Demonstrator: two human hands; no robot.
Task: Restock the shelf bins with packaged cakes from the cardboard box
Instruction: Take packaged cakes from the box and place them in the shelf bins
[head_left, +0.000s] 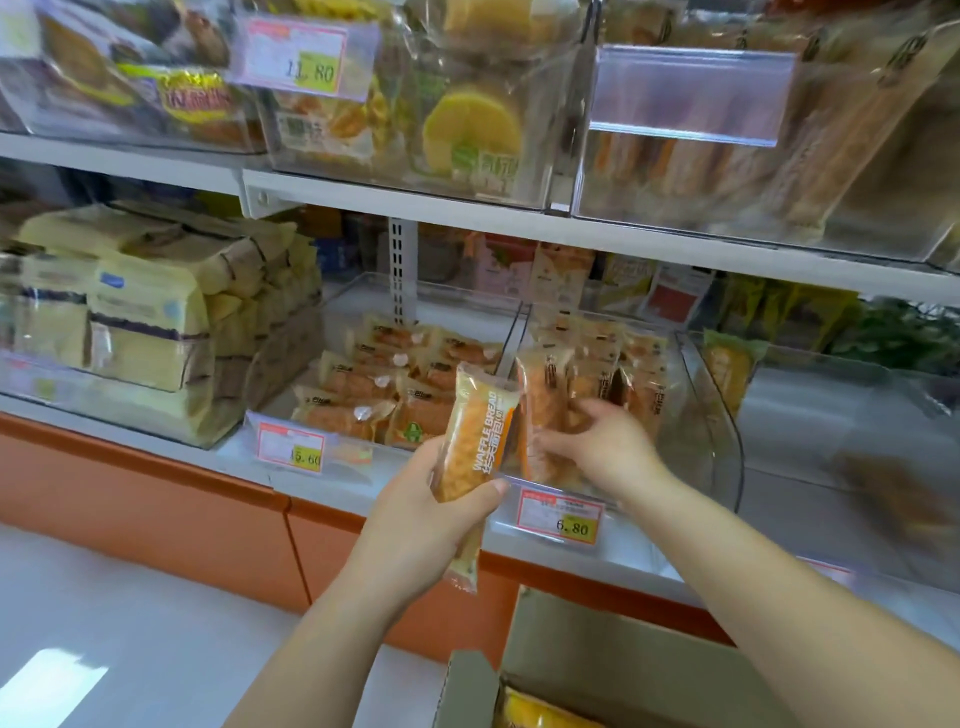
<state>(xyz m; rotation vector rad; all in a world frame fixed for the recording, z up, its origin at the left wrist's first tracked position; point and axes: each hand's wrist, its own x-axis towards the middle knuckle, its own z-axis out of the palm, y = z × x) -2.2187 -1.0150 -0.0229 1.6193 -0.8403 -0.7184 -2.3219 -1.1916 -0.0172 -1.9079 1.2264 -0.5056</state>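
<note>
Left hand (431, 514) grips a glossy orange-and-clear plastic pack of waffle bread (478, 447), thumb pressed across its lower face and the pack tilted upright just in front of the shelf. Right hand (602, 447), slightly blurred, curls its fingers round an upright crinkled orange cake pack (545, 405) at the front of a clear acrylic shelf bin with a curved side wall (722, 415). Below the forearms, an open brown cardboard box (597, 639) shows a yellow wrapper (530, 712) inside. A red-bordered price label (563, 517) is fixed to the bin's front lip. In the neighbouring clear bin (332, 296) to the left, flat orange pastry packs (384, 384) lie stacked. Farther left stand cream paper-look bread bags (156, 322). On the white metal shelf (519, 218) above, round yellow cakes in clear film (470, 130) fill another transparent bin.
</note>
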